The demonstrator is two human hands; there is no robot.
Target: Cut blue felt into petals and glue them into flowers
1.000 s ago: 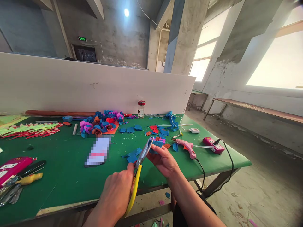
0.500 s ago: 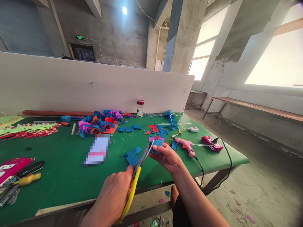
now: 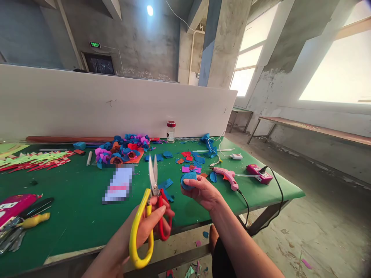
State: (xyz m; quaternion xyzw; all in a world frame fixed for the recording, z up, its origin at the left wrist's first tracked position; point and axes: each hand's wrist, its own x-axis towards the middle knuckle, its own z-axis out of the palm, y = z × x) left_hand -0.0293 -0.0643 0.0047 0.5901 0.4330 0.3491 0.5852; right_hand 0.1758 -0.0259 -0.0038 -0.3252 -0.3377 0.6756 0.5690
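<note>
Metal scissors with yellow and red handles (image 3: 155,190) in the left hand (image 3: 153,220), a curved blue paper piece (image 3: 188,180) in the right hand (image 3: 205,193)

From where I stand, the left grip is curled about the scissors' handles, thumb lying across, and the blades point to the far side, tips slightly parted. The right grip is closed to a pinch, thumb and fingers on the blue paper piece, which sits above the green-topped table (image 3: 95,220), to the right of the scissors and apart from them. Flat blue paper scraps (image 3: 165,184) lie on the table between the two, just beyond the hands. Farther right rests a pink glue gun (image 3: 227,175), with a magenta power strip (image 3: 259,174) past it. On the far left is a cluster of blue, purple and orange paper flowers (image 3: 124,150); to its right, at the far edge, stands a clear glass jar with a red lid (image 3: 171,133).
</note>
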